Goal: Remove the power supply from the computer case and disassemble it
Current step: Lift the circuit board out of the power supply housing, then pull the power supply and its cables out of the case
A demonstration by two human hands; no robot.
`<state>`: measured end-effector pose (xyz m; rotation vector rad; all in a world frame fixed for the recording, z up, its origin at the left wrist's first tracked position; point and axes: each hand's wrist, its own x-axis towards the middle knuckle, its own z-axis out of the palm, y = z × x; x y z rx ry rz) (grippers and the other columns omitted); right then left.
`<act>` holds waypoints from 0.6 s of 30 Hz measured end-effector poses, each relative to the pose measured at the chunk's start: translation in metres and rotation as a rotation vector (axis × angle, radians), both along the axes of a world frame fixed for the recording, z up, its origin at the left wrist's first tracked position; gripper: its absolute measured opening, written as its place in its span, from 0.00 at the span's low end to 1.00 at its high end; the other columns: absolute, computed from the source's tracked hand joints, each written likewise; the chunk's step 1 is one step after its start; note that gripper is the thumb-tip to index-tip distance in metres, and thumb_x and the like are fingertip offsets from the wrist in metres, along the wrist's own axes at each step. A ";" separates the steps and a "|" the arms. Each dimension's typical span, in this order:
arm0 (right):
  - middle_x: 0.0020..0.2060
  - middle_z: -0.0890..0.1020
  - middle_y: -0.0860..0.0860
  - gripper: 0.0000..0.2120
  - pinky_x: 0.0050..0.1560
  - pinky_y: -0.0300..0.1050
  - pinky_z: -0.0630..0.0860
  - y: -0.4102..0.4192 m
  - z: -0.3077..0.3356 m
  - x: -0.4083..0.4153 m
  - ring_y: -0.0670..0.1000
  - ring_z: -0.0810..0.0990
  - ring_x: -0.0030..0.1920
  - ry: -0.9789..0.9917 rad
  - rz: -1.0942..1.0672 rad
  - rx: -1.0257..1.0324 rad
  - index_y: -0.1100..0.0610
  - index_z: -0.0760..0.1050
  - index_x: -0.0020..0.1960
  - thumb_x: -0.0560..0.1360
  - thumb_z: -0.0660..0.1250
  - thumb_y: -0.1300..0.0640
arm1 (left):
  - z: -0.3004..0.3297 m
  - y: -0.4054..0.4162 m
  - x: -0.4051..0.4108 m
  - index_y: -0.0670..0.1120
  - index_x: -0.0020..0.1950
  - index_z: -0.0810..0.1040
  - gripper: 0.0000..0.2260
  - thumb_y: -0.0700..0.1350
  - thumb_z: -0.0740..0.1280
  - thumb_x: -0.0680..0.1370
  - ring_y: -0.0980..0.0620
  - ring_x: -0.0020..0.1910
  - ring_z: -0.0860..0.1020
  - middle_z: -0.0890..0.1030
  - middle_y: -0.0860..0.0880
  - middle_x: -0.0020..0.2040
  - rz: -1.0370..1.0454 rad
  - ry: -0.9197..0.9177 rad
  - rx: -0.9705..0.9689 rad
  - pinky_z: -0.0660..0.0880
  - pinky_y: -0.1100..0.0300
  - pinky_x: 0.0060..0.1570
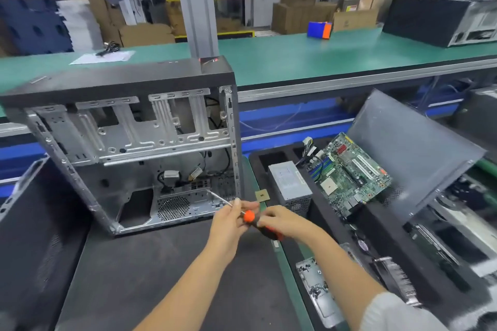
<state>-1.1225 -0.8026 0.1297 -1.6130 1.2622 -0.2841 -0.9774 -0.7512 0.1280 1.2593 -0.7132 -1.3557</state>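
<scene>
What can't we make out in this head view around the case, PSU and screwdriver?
- Screwdriver: both hands, left hand and right hand, cover most of the handle; tip blurred.
- Power supply: label print too small to read; its far side is hidden.
- Computer case: interior behind the drive cage is hidden.
- Small parts tray: contents blurred, and the right forearm covers part of it.

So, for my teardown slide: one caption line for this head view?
Both hands hold an orange-and-black screwdriver beside the emptied grey metal computer case; silver power supply box sits at right.
</scene>
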 end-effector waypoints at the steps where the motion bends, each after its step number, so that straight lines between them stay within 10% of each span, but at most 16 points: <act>1: 0.40 0.79 0.49 0.07 0.43 0.41 0.70 -0.012 -0.002 0.000 0.48 0.75 0.41 -0.064 -0.068 0.032 0.59 0.79 0.47 0.73 0.63 0.60 | 0.001 -0.002 0.006 0.39 0.49 0.81 0.18 0.47 0.55 0.85 0.46 0.56 0.81 0.84 0.43 0.50 0.053 -0.013 0.006 0.76 0.49 0.58; 4: 0.53 0.79 0.54 0.11 0.46 0.30 0.71 -0.043 -0.018 -0.004 0.49 0.76 0.50 0.015 -0.252 -0.172 0.61 0.77 0.55 0.73 0.64 0.65 | 0.004 -0.008 0.026 0.42 0.48 0.81 0.17 0.46 0.55 0.85 0.49 0.56 0.80 0.81 0.43 0.47 0.167 -0.046 0.005 0.73 0.46 0.63; 9: 0.65 0.68 0.57 0.23 0.66 0.48 0.63 -0.069 -0.048 -0.007 0.57 0.64 0.67 0.467 -0.216 -0.587 0.59 0.67 0.67 0.75 0.67 0.56 | 0.003 -0.010 0.041 0.37 0.53 0.79 0.17 0.46 0.55 0.85 0.46 0.59 0.79 0.82 0.40 0.56 0.205 -0.035 0.018 0.72 0.42 0.66; 18: 0.66 0.64 0.63 0.47 0.66 0.55 0.65 -0.103 -0.058 -0.011 0.63 0.66 0.66 0.771 -0.374 -0.313 0.58 0.51 0.75 0.69 0.71 0.38 | 0.003 -0.013 0.051 0.37 0.53 0.79 0.16 0.46 0.56 0.85 0.46 0.57 0.81 0.84 0.42 0.53 0.180 0.041 0.013 0.72 0.41 0.64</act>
